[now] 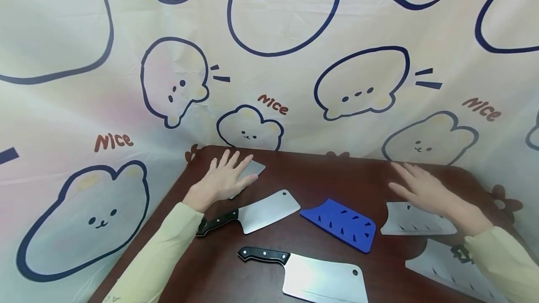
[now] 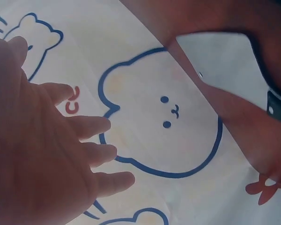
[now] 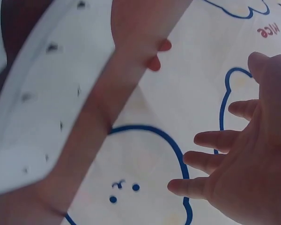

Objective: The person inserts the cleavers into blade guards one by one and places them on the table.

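Observation:
My left hand (image 1: 221,181) hovers, fingers spread, over the back left of the table; in the left wrist view its palm holds nothing. Behind it shows a pale grey blade (image 1: 254,168), the rest of which the hand hides. Nearer lies a cleaver (image 1: 269,212) with a black riveted handle, partly covered by my left wrist. Another black-handled cleaver (image 1: 324,277) lies at the front. Fingers extended, my right hand (image 1: 429,193) is held above a white blade guard (image 1: 414,221), touching nothing in the right wrist view. A second white guard (image 1: 455,268) lies partly beneath the right sleeve.
Between the cleavers and the white guards lies a blue slotted blade guard (image 1: 341,226). All rest on a dark brown table (image 1: 320,176). A pale curtain (image 1: 294,78) with cartoon bears surrounds the table at the back and sides.

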`<move>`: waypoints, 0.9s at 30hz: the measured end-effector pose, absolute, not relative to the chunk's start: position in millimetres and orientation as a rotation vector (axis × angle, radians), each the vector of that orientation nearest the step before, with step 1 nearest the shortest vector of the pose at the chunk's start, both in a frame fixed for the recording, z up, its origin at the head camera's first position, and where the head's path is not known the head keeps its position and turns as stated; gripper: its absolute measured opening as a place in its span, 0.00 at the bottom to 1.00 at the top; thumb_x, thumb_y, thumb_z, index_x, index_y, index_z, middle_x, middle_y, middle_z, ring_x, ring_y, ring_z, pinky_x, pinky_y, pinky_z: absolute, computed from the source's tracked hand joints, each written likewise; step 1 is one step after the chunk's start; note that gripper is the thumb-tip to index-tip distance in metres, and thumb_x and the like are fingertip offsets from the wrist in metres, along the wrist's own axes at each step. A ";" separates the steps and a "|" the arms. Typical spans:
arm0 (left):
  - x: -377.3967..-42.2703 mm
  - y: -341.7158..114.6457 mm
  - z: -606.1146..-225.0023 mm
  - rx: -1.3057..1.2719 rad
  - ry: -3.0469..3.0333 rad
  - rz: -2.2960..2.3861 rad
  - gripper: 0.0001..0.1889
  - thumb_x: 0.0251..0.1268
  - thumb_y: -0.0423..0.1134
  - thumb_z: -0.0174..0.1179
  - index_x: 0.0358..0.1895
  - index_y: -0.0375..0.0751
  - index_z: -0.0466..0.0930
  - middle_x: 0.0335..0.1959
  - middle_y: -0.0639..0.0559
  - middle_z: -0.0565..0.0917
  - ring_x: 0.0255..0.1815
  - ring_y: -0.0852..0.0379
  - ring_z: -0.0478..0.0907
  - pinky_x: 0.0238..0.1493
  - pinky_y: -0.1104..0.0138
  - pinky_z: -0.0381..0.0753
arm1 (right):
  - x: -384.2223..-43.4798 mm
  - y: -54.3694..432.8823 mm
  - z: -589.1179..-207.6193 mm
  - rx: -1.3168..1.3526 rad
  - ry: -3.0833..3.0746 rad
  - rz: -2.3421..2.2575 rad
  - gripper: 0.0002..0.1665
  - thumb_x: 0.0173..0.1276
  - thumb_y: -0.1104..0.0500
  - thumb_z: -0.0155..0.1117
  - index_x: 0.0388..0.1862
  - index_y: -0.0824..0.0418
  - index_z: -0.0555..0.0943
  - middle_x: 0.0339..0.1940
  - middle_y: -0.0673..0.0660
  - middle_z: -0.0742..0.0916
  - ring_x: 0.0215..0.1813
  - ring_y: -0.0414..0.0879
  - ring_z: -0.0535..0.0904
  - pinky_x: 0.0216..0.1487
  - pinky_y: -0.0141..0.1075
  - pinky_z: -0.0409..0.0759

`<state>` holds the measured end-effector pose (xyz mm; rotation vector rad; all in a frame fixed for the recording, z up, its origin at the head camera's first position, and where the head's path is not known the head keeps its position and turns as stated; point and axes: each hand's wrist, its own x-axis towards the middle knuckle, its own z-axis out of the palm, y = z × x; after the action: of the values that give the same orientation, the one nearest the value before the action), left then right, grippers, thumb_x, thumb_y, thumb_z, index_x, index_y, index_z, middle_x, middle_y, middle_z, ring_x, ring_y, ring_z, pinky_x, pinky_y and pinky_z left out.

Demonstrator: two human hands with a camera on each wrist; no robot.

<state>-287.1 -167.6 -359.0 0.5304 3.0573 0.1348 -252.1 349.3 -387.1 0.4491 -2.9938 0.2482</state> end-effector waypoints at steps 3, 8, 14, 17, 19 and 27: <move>-280.4 -165.8 -361.8 0.559 3.060 0.180 0.40 0.70 0.71 0.36 0.79 0.57 0.47 0.80 0.39 0.50 0.81 0.34 0.38 0.73 0.34 0.42 | -249.2 342.8 -395.9 0.487 -2.992 0.291 0.44 0.74 0.39 0.52 0.75 0.68 0.58 0.71 0.78 0.66 0.70 0.76 0.61 0.64 0.71 0.61; -270.3 -163.1 -364.6 0.611 3.062 0.199 0.39 0.70 0.70 0.38 0.78 0.55 0.51 0.79 0.38 0.53 0.80 0.33 0.41 0.72 0.33 0.45 | -245.3 329.4 -400.8 0.525 -3.004 0.369 0.46 0.72 0.38 0.54 0.75 0.66 0.59 0.72 0.74 0.67 0.71 0.73 0.62 0.64 0.70 0.62; -253.2 -158.7 -375.8 0.680 3.045 0.202 0.38 0.70 0.68 0.42 0.77 0.54 0.54 0.77 0.38 0.57 0.80 0.33 0.45 0.71 0.34 0.50 | -241.6 311.9 -405.3 0.547 -3.070 0.444 0.47 0.70 0.36 0.55 0.76 0.63 0.58 0.71 0.74 0.68 0.69 0.72 0.64 0.61 0.70 0.67; -244.0 -154.7 -383.1 0.724 3.032 0.188 0.38 0.70 0.68 0.43 0.77 0.54 0.54 0.76 0.38 0.60 0.79 0.33 0.49 0.71 0.34 0.53 | -237.5 304.6 -410.2 0.556 -3.089 0.444 0.47 0.68 0.36 0.58 0.76 0.61 0.59 0.69 0.74 0.70 0.67 0.72 0.66 0.57 0.68 0.71; -237.5 -151.0 -388.2 0.746 3.013 0.182 0.38 0.70 0.68 0.43 0.77 0.55 0.55 0.76 0.39 0.61 0.78 0.33 0.51 0.71 0.35 0.54 | -234.2 300.9 -414.4 0.558 -3.111 0.438 0.48 0.67 0.34 0.59 0.76 0.59 0.59 0.68 0.74 0.71 0.66 0.72 0.67 0.55 0.68 0.73; -213.9 -141.4 -407.8 0.812 2.936 0.201 0.38 0.69 0.71 0.41 0.76 0.56 0.58 0.75 0.41 0.63 0.78 0.35 0.52 0.70 0.37 0.58 | -228.6 288.7 -428.3 0.660 -3.161 0.445 0.50 0.64 0.32 0.61 0.76 0.58 0.59 0.63 0.69 0.76 0.63 0.67 0.71 0.54 0.66 0.75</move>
<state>-213.9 -141.4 -407.8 0.8117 2.9363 0.2014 -228.6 288.7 -428.3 0.6600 -3.1609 0.4454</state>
